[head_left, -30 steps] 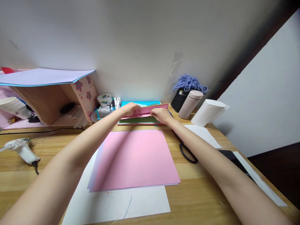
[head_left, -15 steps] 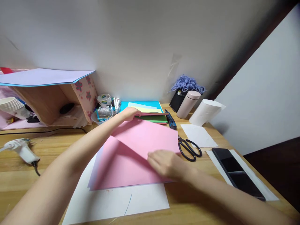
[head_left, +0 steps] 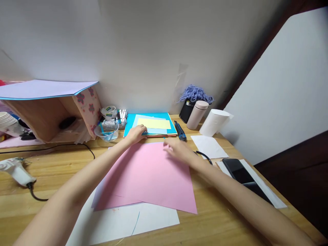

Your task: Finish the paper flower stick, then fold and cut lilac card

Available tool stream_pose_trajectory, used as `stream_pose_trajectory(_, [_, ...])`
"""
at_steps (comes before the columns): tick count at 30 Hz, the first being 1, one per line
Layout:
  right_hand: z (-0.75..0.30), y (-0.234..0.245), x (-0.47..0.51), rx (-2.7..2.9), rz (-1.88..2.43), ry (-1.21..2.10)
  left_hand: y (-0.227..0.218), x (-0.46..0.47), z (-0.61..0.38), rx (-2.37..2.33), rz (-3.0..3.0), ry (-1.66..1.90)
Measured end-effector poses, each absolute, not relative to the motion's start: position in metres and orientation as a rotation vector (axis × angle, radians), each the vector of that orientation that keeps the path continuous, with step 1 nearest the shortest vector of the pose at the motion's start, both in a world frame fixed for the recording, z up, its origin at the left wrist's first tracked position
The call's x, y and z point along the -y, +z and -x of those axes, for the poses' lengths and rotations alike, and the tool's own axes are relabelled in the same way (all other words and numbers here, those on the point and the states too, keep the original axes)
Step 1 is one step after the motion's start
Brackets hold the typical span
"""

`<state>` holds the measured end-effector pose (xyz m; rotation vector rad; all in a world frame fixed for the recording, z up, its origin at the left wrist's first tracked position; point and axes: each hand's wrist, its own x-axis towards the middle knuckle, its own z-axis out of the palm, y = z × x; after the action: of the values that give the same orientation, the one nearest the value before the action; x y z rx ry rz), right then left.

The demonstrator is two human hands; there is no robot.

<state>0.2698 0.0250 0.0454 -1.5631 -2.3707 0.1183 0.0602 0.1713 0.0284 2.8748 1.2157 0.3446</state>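
My left hand (head_left: 136, 133) lies flat with its fingers on the near edge of a stack of coloured paper (head_left: 151, 124), teal below with a yellow sheet on top. My right hand (head_left: 178, 150) hovers over the far right corner of a loose pink sheet (head_left: 151, 176), fingers apart and a little blurred. That pink sheet lies askew on another pink sheet (head_left: 110, 200) and a white sheet (head_left: 123, 222). Neither hand holds anything.
Scissors (head_left: 203, 155), a blue utility knife (head_left: 180, 131), a phone (head_left: 241, 172) on white paper, a paper roll (head_left: 214, 123), a pink flask (head_left: 196, 114), purple yarn (head_left: 195, 94). Left: a glue gun (head_left: 14, 171), a plastic bowl (head_left: 107, 131), tape (head_left: 109, 111), a wooden box (head_left: 51, 112).
Both hands were at the far stack. The right hand pulled a pink sheet out and toward me, laid it on the pink paper and moved back up. The left hand stayed on the stack.
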Motion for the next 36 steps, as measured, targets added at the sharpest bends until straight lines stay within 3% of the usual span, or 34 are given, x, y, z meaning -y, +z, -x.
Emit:
stream_pose_trajectory(5, [-0.302,0.026,-0.107,2.022,2.135,-0.028,0.019,-0.166,-0.063,-1.31,-2.853,0.416])
stream_pose_trajectory(10, [-0.313,0.019,-0.132,1.982,2.166,0.085,0.013,-0.162,-0.064,-1.472,-2.755,0.555])
stream_pose_trajectory(15, [-0.315,0.022,-0.133,2.0,2.15,0.109,0.023,-0.153,-0.066,-1.469,-2.727,0.479])
stream_pose_trajectory(21, [-0.308,0.032,-0.066,1.969,1.982,0.109,0.042,-0.077,0.004,-1.556,-2.475,0.618])
stream_pose_trajectory(25, [-0.311,0.025,0.018,1.896,1.986,0.556,0.027,-0.014,0.083,-1.862,-1.965,0.688])
stream_pose_trajectory(32, [-0.306,-0.001,0.07,1.861,2.09,0.169,0.01,0.003,0.095,-1.789,-1.464,0.89])
stream_pose_trajectory(36, [-0.298,-0.004,0.064,1.763,2.107,0.281,0.018,-0.003,0.072,-1.677,-1.352,0.838])
